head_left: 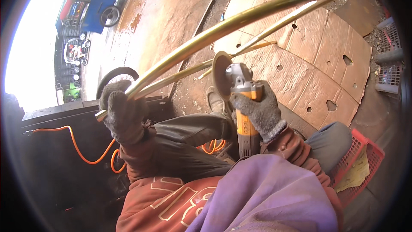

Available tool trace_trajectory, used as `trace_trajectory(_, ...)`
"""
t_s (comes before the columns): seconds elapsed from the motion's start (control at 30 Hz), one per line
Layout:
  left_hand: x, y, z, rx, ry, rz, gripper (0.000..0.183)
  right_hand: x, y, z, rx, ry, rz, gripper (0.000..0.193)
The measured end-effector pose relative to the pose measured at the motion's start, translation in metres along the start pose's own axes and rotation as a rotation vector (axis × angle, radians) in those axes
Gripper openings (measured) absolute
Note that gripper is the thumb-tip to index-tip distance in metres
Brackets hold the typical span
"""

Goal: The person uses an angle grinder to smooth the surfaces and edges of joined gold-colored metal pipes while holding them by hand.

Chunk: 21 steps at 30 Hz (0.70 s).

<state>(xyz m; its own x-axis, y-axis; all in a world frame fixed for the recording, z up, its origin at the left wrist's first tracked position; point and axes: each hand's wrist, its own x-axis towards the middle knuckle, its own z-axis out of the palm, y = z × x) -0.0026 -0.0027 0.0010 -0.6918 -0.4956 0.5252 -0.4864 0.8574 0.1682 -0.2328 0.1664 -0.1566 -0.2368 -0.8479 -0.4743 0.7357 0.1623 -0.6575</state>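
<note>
My left hand (122,114), in a grey work glove, is closed around the near ends of a brass-coloured bent metal tube frame (206,36). Its long bars slant up and away to the far right. The gloved right hand (261,111) grips an orange and grey angle grinder (247,122) just below its metal head. A brown grinding disc (221,77) stands edge-up beside the lower bar; I cannot tell whether they touch, or whether the disc is spinning.
Flattened cardboard (309,56) with holes covers the floor ahead. A red plastic crate (373,146) stands at my right, grey crates (388,53) farther off. An orange cord (77,148) loops across the dark surface at left. A spoked wheel (112,75) sits beyond my left hand.
</note>
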Motion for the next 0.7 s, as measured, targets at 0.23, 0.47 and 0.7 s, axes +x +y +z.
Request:
trace_trajectory(0.23,0.008,0.005,0.006,-0.052,0.088,-0.283,0.036,-0.009,0.001,0.028,-0.164,-0.047,-0.140,0.062)
trace_trajectory(0.47,0.003,0.001,0.006,-0.477,0.145,-0.572,0.046,0.008,-0.006,0.021,-0.115,-0.018,-0.077,0.045)
trace_trajectory(0.7,0.006,-0.008,0.009,0.052,0.088,-0.313,0.019,0.003,0.020,0.027,-0.068,-0.071,-0.116,0.048)
